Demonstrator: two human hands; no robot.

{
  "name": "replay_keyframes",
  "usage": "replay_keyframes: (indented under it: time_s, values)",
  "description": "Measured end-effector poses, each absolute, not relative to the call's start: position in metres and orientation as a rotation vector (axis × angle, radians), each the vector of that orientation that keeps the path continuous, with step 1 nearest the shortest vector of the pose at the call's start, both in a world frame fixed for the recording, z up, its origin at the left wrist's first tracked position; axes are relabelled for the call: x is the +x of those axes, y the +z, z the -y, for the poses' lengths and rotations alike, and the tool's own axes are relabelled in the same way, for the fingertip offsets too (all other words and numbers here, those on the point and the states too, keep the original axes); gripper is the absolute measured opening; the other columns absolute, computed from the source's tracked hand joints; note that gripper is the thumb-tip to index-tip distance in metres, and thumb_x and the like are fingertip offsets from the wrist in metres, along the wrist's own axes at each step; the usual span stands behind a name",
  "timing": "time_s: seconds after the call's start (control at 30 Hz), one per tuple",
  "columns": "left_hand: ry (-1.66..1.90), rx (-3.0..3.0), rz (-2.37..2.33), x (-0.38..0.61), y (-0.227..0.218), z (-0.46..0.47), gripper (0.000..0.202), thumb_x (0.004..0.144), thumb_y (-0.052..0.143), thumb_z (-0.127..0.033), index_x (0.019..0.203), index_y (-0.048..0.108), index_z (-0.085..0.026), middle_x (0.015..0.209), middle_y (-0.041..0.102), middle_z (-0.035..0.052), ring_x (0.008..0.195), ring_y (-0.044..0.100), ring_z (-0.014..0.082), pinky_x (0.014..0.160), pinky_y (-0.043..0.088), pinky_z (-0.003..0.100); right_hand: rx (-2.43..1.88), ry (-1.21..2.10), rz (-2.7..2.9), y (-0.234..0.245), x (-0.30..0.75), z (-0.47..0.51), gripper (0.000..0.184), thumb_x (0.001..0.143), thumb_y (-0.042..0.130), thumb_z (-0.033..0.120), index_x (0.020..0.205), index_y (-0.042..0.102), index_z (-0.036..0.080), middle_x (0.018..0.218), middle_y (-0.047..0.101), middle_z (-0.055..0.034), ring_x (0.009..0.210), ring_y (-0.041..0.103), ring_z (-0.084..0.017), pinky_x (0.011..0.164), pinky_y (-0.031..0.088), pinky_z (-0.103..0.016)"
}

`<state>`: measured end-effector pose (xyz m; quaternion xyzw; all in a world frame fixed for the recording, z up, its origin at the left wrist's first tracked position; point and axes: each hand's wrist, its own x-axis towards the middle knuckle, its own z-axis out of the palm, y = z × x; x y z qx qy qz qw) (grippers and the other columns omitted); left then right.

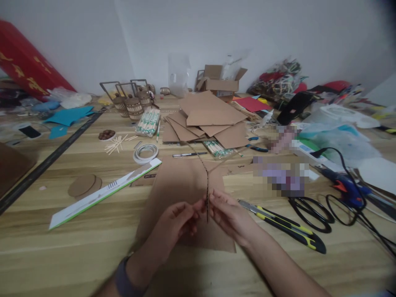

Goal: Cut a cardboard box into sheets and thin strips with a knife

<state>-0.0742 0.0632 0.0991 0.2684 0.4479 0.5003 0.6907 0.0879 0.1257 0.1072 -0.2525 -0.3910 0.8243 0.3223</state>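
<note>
Between my hands stands a thin, dark-speckled strip (207,181), seen nearly edge-on. Its far end forks into two thin arms, like a Y; I cannot make out its material for certain. My right hand (227,212) pinches the strip from the right, thumb and fingers closed. From the left, my left hand (177,222) has curled fingers, with the fingertips against the strip's lower part. Beneath both hands a brown cardboard sheet (181,181) lies flat on the wooden table (102,255). A yellow-and-black utility knife (287,227) lies right of my right hand.
To the left are a white ruler-like strip (105,194), cardboard discs (85,185) and a tape roll (145,154). A pen (189,155) and stacked cardboard (213,111) lie ahead. Black-handled scissors (311,214) and a corded blue glue gun (349,192) are at right.
</note>
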Motion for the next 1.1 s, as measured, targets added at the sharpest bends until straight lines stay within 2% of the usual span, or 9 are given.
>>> replay_keyframes:
  time_s: [0.1, 0.27, 0.47, 0.6, 0.73, 0.83, 1.0, 1.1]
  values:
    - [1.056, 0.644, -0.977, -0.069, 0.096, -0.061, 0.054, 0.060, 0.086, -0.062, 0.078, 0.069, -0.014, 0.067, 0.061, 0.0013, 0.058, 0.053, 0.0118, 0.057, 0.041, 0.024, -0.650, 2.175, 1.072, 0.102, 0.087, -0.122, 0.031, 0.082, 0.075, 0.047, 0.079, 0.062, 0.018, 0.091, 0.070, -0.0054, 0.066, 0.060, -0.014, 0.061, 0.051, -0.028]
    - [1.018, 0.711, -0.948, -0.070, 0.089, -0.061, 0.047, 0.064, 0.086, -0.056, 0.075, 0.070, -0.013, 0.060, 0.055, -0.0011, 0.054, 0.046, 0.0097, 0.054, 0.035, 0.023, -0.728, 2.171, 1.233, 0.095, 0.087, -0.116, 0.042, 0.083, 0.071, 0.055, 0.102, 0.068, 0.017, 0.089, 0.068, -0.0054, 0.070, 0.062, -0.016, 0.063, 0.054, -0.030]
    - [1.036, 0.636, -1.044, -0.073, 0.090, -0.063, 0.049, 0.057, 0.090, -0.055, 0.072, 0.068, -0.014, 0.060, 0.058, -0.0011, 0.054, 0.049, 0.0098, 0.054, 0.036, 0.023, -0.824, 1.851, 1.502, 0.095, 0.086, -0.117, 0.041, 0.087, 0.064, 0.059, 0.104, 0.065, 0.020, 0.095, 0.070, -0.0061, 0.085, 0.066, -0.019, 0.076, 0.055, -0.032]
    - [1.131, 0.557, -1.101, -0.076, 0.092, -0.063, 0.054, 0.053, 0.091, -0.057, 0.079, 0.071, -0.014, 0.061, 0.061, -0.0009, 0.053, 0.052, 0.0103, 0.053, 0.040, 0.023, -0.903, 1.515, 1.698, 0.092, 0.085, -0.115, 0.025, 0.092, 0.062, 0.044, 0.101, 0.064, 0.021, 0.092, 0.070, -0.0051, 0.084, 0.067, -0.018, 0.074, 0.055, -0.030]
    - [1.226, 0.453, -1.127, -0.077, 0.095, -0.063, 0.047, 0.056, 0.093, -0.048, 0.081, 0.072, -0.015, 0.073, 0.066, 0.0011, 0.062, 0.057, 0.0113, 0.059, 0.045, 0.023, -0.830, 1.108, 1.887, 0.095, 0.085, -0.111, 0.005, 0.090, 0.061, 0.025, 0.092, 0.065, 0.023, 0.087, 0.067, -0.0026, 0.080, 0.065, -0.016, 0.070, 0.053, -0.027]
    - [1.264, 0.376, -1.128, -0.077, 0.095, -0.063, 0.048, 0.053, 0.095, -0.046, 0.081, 0.072, -0.015, 0.075, 0.067, 0.0014, 0.065, 0.059, 0.0126, 0.060, 0.048, 0.023, -0.753, 0.988, 1.976, 0.097, 0.086, -0.109, 0.009, 0.089, 0.062, 0.019, 0.094, 0.066, 0.025, 0.090, 0.068, -0.0026, 0.084, 0.066, -0.016, 0.072, 0.054, -0.026]
    - [1.276, 0.397, -1.086, -0.080, 0.093, -0.062, 0.040, 0.063, 0.092, -0.042, 0.086, 0.073, -0.015, 0.073, 0.068, 0.0017, 0.066, 0.062, 0.0129, 0.064, 0.051, 0.024, -0.734, 0.849, 2.078, 0.094, 0.088, -0.110, 0.018, 0.088, 0.063, 0.015, 0.102, 0.067, 0.026, 0.089, 0.069, -0.0024, 0.080, 0.067, -0.015, 0.068, 0.055, -0.025]
    - [1.274, 0.389, -1.094, -0.080, 0.096, -0.063, 0.042, 0.063, 0.091, -0.042, 0.088, 0.072, -0.014, 0.075, 0.070, 0.0028, 0.067, 0.064, 0.0140, 0.066, 0.053, 0.025, -0.713, 0.781, 2.104, 0.094, 0.089, -0.111, 0.020, 0.090, 0.061, 0.017, 0.106, 0.068, 0.026, 0.090, 0.071, -0.0035, 0.082, 0.068, -0.016, 0.069, 0.056, -0.026]
